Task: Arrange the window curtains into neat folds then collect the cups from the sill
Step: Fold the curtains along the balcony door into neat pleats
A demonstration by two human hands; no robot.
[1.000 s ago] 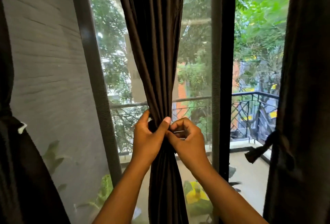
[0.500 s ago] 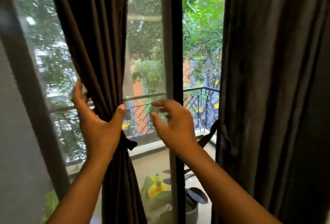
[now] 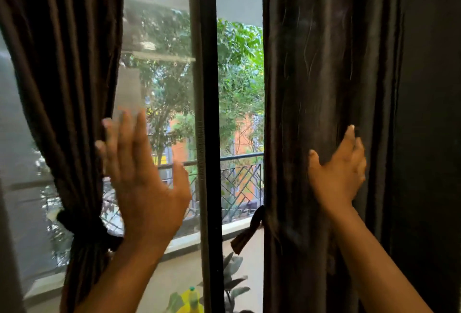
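Two dark brown curtains hang at the window. The left curtain (image 3: 62,76) is gathered and bound low by a dark tie (image 3: 84,225). My left hand (image 3: 142,178) is raised in front of the glass beside it, blurred, fingers straight and spread, holding nothing. The right curtain (image 3: 324,63) hangs in loose folds, with its own tie (image 3: 249,230) dangling at its left edge. My right hand (image 3: 339,170) lies on this curtain, thumb and fingers around a fold of the cloth. No cups or sill show in this view.
A dark vertical window frame post (image 3: 207,113) stands between the two curtains. Beyond the glass are a balcony railing (image 3: 237,183), trees and potted plants (image 3: 232,280) on the balcony floor. A dark wall (image 3: 434,113) borders the right curtain.
My view swung right from the tied left curtain. My left hand let go of that curtain and lifted open. My right hand moved over and took hold of the right curtain.
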